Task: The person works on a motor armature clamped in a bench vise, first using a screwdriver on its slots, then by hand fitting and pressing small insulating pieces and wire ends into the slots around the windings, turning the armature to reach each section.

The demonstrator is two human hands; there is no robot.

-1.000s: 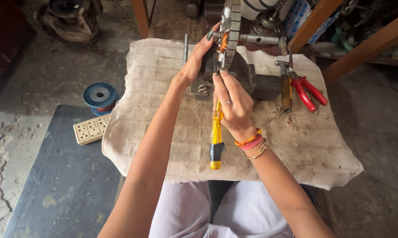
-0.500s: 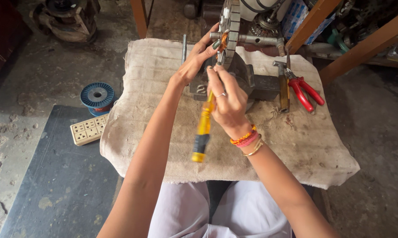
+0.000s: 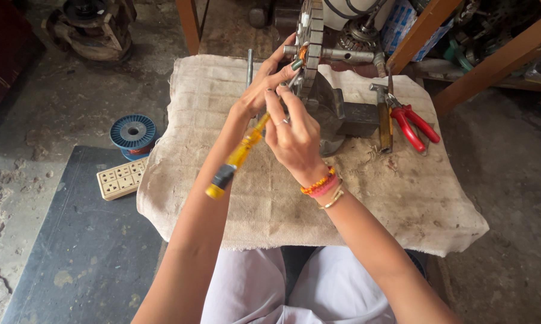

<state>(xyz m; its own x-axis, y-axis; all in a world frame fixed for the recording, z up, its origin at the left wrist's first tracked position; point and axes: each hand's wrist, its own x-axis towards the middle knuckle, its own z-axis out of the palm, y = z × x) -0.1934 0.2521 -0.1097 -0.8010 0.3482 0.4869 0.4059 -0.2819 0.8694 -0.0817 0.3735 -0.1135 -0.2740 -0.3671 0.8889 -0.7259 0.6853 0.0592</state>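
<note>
A: What takes up most of the view?

B: The bench (image 3: 402,198), draped in a coarse beige cloth. At its 12 o'clock edge stands a dark metal vise (image 3: 336,111), with a slotted motor core (image 3: 309,42) on a steel shaft upright above it.

A: And the hands?

B: Both are raised at that core. The right hand (image 3: 294,135), with bead bracelets at the wrist, is closed around a yellow-handled screwdriver (image 3: 237,159); the handle slants down toward 7 o'clock and the tip end is hidden behind the fingers. The left hand (image 3: 267,87) is loosely curled, its fingertips pinching at the rim of the core, thumb stretched up beside it.

A: Anything smaller?

B: At 2 o'clock, red-handled pliers (image 3: 411,123) lie just beside a hammer (image 3: 383,117). Off the bench at 9 o'clock, on the floor, sit a blue wire spool (image 3: 132,133) and a cream socket strip (image 3: 122,179).
</note>
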